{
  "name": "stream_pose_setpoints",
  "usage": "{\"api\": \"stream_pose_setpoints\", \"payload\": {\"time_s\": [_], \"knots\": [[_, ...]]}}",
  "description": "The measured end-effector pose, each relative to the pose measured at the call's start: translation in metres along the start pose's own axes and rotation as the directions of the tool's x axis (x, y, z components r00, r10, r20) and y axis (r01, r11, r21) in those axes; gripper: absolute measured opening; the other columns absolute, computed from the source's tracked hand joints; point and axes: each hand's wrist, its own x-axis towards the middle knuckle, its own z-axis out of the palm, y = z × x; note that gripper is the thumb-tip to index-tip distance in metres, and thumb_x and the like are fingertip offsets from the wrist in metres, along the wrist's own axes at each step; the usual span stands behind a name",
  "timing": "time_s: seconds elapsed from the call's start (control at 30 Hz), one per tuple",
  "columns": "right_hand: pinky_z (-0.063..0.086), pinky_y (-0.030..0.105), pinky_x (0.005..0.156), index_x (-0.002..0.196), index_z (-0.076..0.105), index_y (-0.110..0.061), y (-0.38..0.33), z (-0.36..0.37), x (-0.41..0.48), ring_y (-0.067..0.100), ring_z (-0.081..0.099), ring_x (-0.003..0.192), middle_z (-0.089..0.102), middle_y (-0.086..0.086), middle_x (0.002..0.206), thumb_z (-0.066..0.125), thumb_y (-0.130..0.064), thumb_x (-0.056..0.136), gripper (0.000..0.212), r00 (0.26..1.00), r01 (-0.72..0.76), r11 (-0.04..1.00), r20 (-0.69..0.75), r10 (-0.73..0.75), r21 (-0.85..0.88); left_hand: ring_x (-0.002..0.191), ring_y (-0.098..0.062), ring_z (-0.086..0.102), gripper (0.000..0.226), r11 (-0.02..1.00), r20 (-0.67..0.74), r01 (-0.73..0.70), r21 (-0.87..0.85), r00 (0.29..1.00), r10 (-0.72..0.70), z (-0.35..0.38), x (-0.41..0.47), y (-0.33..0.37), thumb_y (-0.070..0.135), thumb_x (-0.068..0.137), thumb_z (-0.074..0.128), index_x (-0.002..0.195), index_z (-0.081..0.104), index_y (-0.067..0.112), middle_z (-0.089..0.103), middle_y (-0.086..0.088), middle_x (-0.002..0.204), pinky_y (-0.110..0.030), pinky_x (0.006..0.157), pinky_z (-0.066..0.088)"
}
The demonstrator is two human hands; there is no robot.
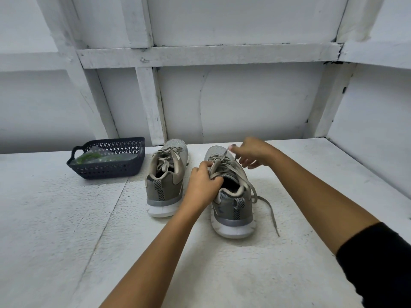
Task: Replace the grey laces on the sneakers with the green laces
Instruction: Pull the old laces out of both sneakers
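The left grip [203, 182] clutches the grey lace [223, 172] at the right sneaker [233, 210] tongue; the right grip [253, 152] pinches a strand of it above the toe. Green laces [89, 157] sit in a basket [106, 172] further left.

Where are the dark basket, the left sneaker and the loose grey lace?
dark blue basket [106, 168]: head view, front lattice wall.
left sneaker [161, 188]: head view, heel panel.
grey lace [273, 216]: head view, loose end lying on the table.

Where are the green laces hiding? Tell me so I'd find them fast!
Look at the far left of the white table, near the wall. A dark blue lattice basket sits there, just left of the left grey sneaker. The green laces lie inside it, in clear plastic, the only green thing.
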Motion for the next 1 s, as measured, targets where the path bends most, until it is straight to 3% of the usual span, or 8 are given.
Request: {"api": "stream_pose_setpoints", "payload": {"time_s": [0.07, 0.17, 0.3, 0.37, 0.47, 0.6, 0.83, 1.0], "knots": [[0.043, 0.021, 0.051, 0.068, 0.057, -0.006, 0.0, -0.002, -0.002, 0.014, 0.055, 0.052, 0.058, 0.006, 0.059, 0.055, -0.02, 0.095, 0.031, 0.997, -0.003, 0.998, 0.081, 0.008, -0.065, 0.107, -0.025, 0.054, 0.043, 1.0, -0.005, 0.002, 0.004, 1.0, -0.002, 0.0, 0.0, 0.0, 0.016, 0.081, 0.056, 0.124, 0.051, 0.016, 0.055, -0.009, 0.117, -0.038, 0.094, 0.044], [0.041, 0.013, 0.04, 0.066, 0.052, -0.008, -0.003, -0.007, 0.003, 0.004, 0.049, 0.034, 0.052, -0.003, 0.041, 0.048, -0.016, 0.098, 0.033, 0.997, -0.034, 0.981, 0.074, 0.02, 0.192, 0.107, -0.024, 0.054, 0.044, 1.0, -0.007, 0.006, -0.001, 1.0, -0.006, 0.0, 0.0, 0.0, 0.017, 0.081, 0.056, 0.124, 0.051, 0.016, 0.055, -0.009, 0.117, -0.039, 0.096, 0.044], [0.048, 0.018, 0.043, 0.069, 0.047, -0.007, -0.008, -0.022, 0.009, 0.01, 0.054, 0.043, 0.053, 0.006, 0.055, 0.038, -0.023, 0.102, 0.037, 0.995, -0.024, 0.608, -0.04, 0.091, 0.793, 0.107, -0.024, 0.054, 0.044, 1.0, -0.004, 0.003, -0.008, 1.0, -0.003, 0.0, -0.001, 0.0, 0.016, 0.081, 0.056, 0.124, 0.051, 0.016, 0.055, -0.009, 0.117, -0.04, 0.097, 0.045], [0.047, 0.025, 0.05, 0.074, 0.048, -0.006, -0.005, -0.022, 0.005, 0.016, 0.052, 0.055, 0.051, 0.01, 0.066, 0.035, -0.036, 0.102, 0.043, 0.995, -0.06, 0.683, -0.01, 0.098, 0.728, 0.107, -0.024, 0.054, 0.043, 1.0, -0.005, 0.005, -0.004, 1.0, -0.005, 0.0, -0.001, 0.0, 0.016, 0.081, 0.056, 0.124, 0.05, 0.017, 0.054, -0.009, 0.118, -0.038, 0.096, 0.044], [0.042, 0.024, 0.054, 0.078, 0.052, -0.004, 0.006, -0.009, -0.002, 0.015, 0.046, 0.055, 0.049, 0.009, 0.065, 0.042, -0.046, 0.097, 0.046, 0.985, -0.151, 0.917, 0.133, 0.109, 0.37, 0.107, -0.024, 0.054, 0.043, 1.0, -0.006, 0.007, -0.003, 1.0, -0.007, 0.001, 0.0, 0.0, 0.016, 0.081, 0.056, 0.124, 0.05, 0.016, 0.055, -0.009, 0.118, -0.038, 0.096, 0.044], [0.041, 0.021, 0.05, 0.066, 0.054, -0.007, 0.011, 0.002, -0.004, 0.012, 0.046, 0.044, 0.051, 0.002, 0.05, 0.059, -0.024, 0.093, 0.032, 0.991, -0.059, 0.982, 0.126, 0.037, 0.18, 0.107, -0.024, 0.055, 0.043, 1.0, -0.008, 0.006, -0.005, 1.0, -0.006, 0.001, 0.0, 0.0, 0.016, 0.081, 0.056, 0.123, 0.051, 0.016, 0.055, -0.009, 0.118, -0.037, 0.095, 0.044], [0.047, 0.013, 0.042, 0.065, 0.055, -0.005, 0.007, 0.003, 0.002, 0.012, 0.05, 0.048, 0.053, 0.01, 0.062, 0.05, 0.01, 0.089, 0.029, 0.994, 0.093, 0.947, -0.075, -0.074, 0.307, 0.107, -0.025, 0.055, 0.043, 1.0, -0.007, 0.005, -0.019, 1.0, -0.005, 0.002, 0.0, -0.002, 0.016, 0.08, 0.056, 0.123, 0.051, 0.017, 0.055, -0.009, 0.116, -0.04, 0.097, 0.044], [0.05, 0.016, 0.044, 0.071, 0.052, -0.009, 0.003, -0.018, 0.014, 0.013, 0.052, 0.051, 0.054, 0.008, 0.064, 0.057, 0.0, 0.09, 0.022, 0.91, 0.233, 0.802, -0.415, 0.02, 0.55, 0.105, -0.023, 0.056, 0.044, 1.0, -0.007, 0.004, -0.027, 1.0, -0.004, 0.002, 0.0, -0.002, 0.017, 0.081, 0.056, 0.124, 0.051, 0.018, 0.055, -0.008, 0.118, -0.04, 0.095, 0.045]]}}
